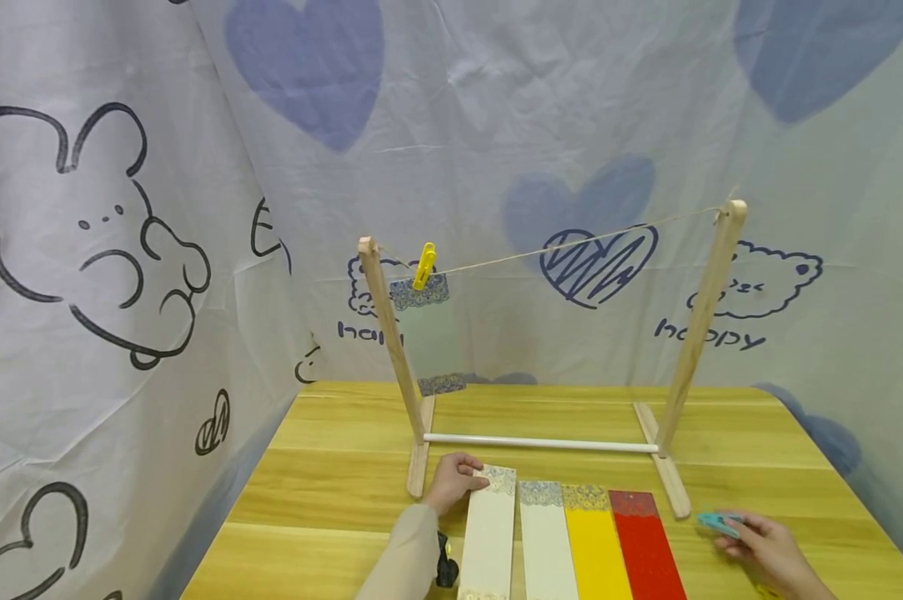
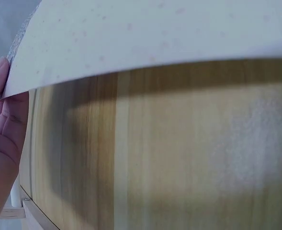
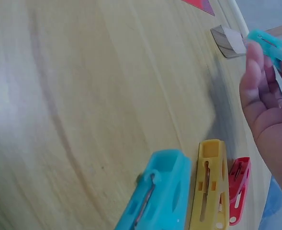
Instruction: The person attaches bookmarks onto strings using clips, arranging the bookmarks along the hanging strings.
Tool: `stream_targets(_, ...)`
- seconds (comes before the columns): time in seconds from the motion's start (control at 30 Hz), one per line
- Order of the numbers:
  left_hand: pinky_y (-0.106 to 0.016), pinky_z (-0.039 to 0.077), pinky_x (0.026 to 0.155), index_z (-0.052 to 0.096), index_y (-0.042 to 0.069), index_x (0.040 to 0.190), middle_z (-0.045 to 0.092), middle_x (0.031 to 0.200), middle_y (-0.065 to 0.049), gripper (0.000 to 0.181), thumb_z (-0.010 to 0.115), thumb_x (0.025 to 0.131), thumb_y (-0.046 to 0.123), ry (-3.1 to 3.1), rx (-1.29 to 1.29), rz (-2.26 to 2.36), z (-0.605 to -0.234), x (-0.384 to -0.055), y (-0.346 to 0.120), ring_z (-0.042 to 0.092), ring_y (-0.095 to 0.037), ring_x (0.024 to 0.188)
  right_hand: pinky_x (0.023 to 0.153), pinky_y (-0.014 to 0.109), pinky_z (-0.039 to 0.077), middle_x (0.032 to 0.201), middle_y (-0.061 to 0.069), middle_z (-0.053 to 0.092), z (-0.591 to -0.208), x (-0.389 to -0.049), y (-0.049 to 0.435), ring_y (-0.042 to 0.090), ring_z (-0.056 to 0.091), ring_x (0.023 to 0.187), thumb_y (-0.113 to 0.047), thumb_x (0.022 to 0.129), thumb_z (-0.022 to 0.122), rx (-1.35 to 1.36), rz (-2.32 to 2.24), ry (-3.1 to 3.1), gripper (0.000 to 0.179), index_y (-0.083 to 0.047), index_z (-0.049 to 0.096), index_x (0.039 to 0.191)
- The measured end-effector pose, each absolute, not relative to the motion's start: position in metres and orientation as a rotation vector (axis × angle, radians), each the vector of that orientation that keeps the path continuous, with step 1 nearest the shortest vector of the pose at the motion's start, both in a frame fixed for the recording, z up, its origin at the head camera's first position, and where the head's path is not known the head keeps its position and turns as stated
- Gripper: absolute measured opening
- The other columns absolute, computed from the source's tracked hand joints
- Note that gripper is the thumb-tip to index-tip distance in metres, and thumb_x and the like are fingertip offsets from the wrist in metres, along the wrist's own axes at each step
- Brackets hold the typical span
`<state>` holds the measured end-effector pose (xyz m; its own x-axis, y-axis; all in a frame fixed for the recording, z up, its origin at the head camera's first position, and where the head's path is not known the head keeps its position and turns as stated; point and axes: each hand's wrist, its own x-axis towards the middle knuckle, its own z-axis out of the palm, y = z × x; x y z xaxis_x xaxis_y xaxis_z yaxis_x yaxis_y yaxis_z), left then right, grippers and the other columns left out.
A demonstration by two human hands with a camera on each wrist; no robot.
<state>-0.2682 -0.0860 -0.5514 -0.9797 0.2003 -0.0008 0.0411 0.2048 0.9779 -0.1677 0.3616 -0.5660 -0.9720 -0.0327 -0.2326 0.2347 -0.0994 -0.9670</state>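
My left hand [image 1: 451,483] pinches the top left corner of a cream paper strip [image 1: 489,533] with a lace-patterned band, lifting that edge off the table in the left wrist view. In my right hand [image 1: 770,546] is a turquoise clothespin [image 1: 719,523], held above the table at the right. Beside the cream strip lie a white strip [image 1: 547,542], a yellow strip [image 1: 597,550] and a red strip [image 1: 649,546]. From the string [image 1: 526,254] hangs a pale strip [image 1: 432,337], clipped near the left post by a yellow clothespin [image 1: 424,267].
A wooden stand with a left post [image 1: 394,350], a right post [image 1: 702,325] and a white crossbar [image 1: 541,442] stands behind the strips. Close to my right wrist lie another turquoise clothespin [image 3: 160,191], a yellow one [image 3: 210,187] and a red one [image 3: 239,189]. Printed cloth hangs behind the table.
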Motion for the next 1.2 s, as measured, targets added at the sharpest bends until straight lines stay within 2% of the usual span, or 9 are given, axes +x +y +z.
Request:
stream_targets(0.23, -0.018, 0.033, 0.045, 0.058, -0.011, 0.089, 0.041, 0.059, 0.002, 0.02, 0.068, 0.073, -0.006, 2.33, 0.24, 1.904, -0.55, -0.266, -0.086, 0.038, -0.006, 0.05, 0.082, 0.032, 0.047, 0.095, 0.009, 0.065, -0.567, -0.168, 0.367, 0.022, 0.062, 0.09, -0.006, 0.096, 0.038, -0.125, -2.428, 1.406, 0.031, -0.014, 0.067, 0.098)
stream_targets(0.43, -0.019, 0.034, 0.045, 0.058, -0.011, 0.09, 0.042, 0.059, 0.002, 0.02, 0.068, 0.073, -0.007, 2.302, 0.217, 1.933, -0.552, -0.268, -0.086, 0.037, -0.006, 0.05, 0.096, 0.035, 0.035, 0.113, 0.017, 0.057, -0.564, -0.169, 0.372, 0.027, 0.052, 0.108, -0.003, 0.099, 0.013, -0.371, -2.46, 0.859, 0.048, -0.001, 0.059, 0.114)
stream_targets(0.53, -0.02, 0.037, 0.047, 0.058, -0.011, 0.091, 0.042, 0.06, 0.002, 0.02, 0.068, 0.073, -0.007, 2.296, 0.217, 1.949, -0.553, -0.269, -0.087, 0.038, -0.007, 0.052, 0.099, 0.035, 0.031, 0.118, 0.018, 0.054, -0.563, -0.171, 0.372, 0.027, 0.048, 0.112, -0.003, 0.098, 0.008, -0.431, -2.447, 0.789, 0.051, 0.001, 0.055, 0.119)
stream_targets(0.8, -0.024, 0.042, 0.052, 0.055, -0.015, 0.094, 0.044, 0.062, 0.0, 0.021, 0.064, 0.076, -0.009, 2.22, 0.24, 2.026, -0.535, -0.262, -0.087, 0.041, -0.009, 0.054, 0.095, 0.035, 0.037, 0.109, 0.018, 0.057, -0.557, -0.173, 0.365, 0.027, 0.054, 0.105, 0.01, 0.094, 0.019, -0.344, -2.519, 0.883, 0.045, -0.001, 0.06, 0.111)
stream_targets(0.97, -0.024, 0.045, 0.055, 0.054, -0.014, 0.097, 0.05, 0.066, -0.004, 0.02, 0.061, 0.079, -0.008, 2.203, 0.203, 2.053, -0.518, -0.255, -0.082, 0.046, -0.009, 0.056, 0.092, 0.033, 0.04, 0.106, 0.018, 0.059, -0.554, -0.174, 0.361, 0.026, 0.056, 0.101, 0.012, 0.093, 0.023, -0.319, -2.538, 1.009, 0.043, -0.002, 0.061, 0.107)
stream_targets(1.2, -0.025, 0.042, 0.056, 0.054, -0.013, 0.096, 0.055, 0.072, -0.012, 0.016, 0.058, 0.081, -0.007, 2.27, 0.24, 2.071, -0.507, -0.256, -0.075, 0.046, -0.011, 0.058, 0.081, 0.03, 0.048, 0.097, 0.011, 0.064, -0.543, -0.179, 0.352, 0.02, 0.061, 0.092, 0.01, 0.092, 0.034, -0.339, -2.544, 1.344, 0.037, -0.007, 0.065, 0.102)
